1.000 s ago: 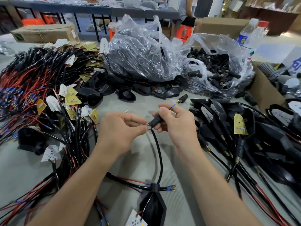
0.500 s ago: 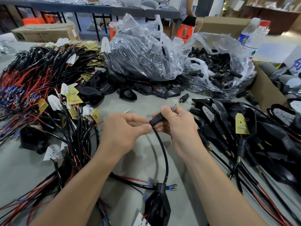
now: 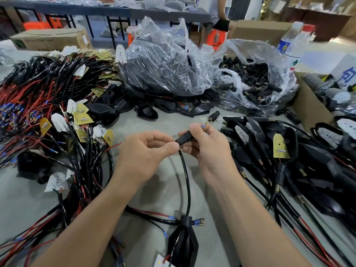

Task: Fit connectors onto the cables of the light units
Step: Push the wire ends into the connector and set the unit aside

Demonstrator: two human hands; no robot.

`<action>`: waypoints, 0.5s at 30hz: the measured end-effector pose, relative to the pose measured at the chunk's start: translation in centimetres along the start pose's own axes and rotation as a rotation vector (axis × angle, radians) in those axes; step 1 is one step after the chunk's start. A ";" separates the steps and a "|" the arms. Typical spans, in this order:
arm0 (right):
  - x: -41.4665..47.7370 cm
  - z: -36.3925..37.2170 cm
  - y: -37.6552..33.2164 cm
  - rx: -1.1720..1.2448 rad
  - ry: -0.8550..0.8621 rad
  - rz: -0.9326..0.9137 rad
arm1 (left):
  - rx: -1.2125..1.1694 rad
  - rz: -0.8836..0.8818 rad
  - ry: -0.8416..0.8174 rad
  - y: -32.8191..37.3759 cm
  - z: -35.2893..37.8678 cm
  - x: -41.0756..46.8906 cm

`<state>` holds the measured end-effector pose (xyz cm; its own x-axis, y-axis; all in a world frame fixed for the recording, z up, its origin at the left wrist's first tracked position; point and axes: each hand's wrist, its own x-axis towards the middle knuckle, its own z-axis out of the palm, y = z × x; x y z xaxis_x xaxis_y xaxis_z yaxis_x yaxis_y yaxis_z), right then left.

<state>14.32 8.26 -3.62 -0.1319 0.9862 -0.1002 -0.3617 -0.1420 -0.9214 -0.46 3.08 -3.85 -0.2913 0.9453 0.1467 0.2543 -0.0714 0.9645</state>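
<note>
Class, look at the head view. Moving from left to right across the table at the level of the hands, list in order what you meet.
Tangle of red and black wires → left hand → black connector → right hand → pile of black light units

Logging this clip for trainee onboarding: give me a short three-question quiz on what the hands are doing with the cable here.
1. True or false: the right hand grips the black connector.
2. Which hand pinches the black cable right at the black connector's lower end? A) left hand B) right hand C) neither
3. What colour is the terminal poking out past the right hand's fingertips?

Key: 1 true; 2 A; 3 blue.
</note>
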 end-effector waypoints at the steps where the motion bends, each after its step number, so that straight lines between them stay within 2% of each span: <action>1: 0.1 -0.1 -0.1 0.025 0.010 0.005 | -0.026 -0.025 -0.012 -0.1 0.0 0.2; 4: 0.1 -0.1 -0.2 0.023 0.031 -0.010 | -0.101 -0.059 -0.048 -0.3 -0.1 0.4; 7: 0.0 0.1 0.0 -0.049 0.053 -0.078 | -0.065 -0.046 -0.056 -0.6 -0.1 0.4; 15: -0.1 0.6 0.4 -0.009 0.024 -0.079 | -0.076 -0.037 0.024 -0.7 0.0 0.3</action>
<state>13.62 8.07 -3.74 -0.0815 0.9960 -0.0359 -0.3616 -0.0631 -0.9302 -0.76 3.39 -4.46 -0.3217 0.9398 0.1154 0.1726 -0.0617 0.9831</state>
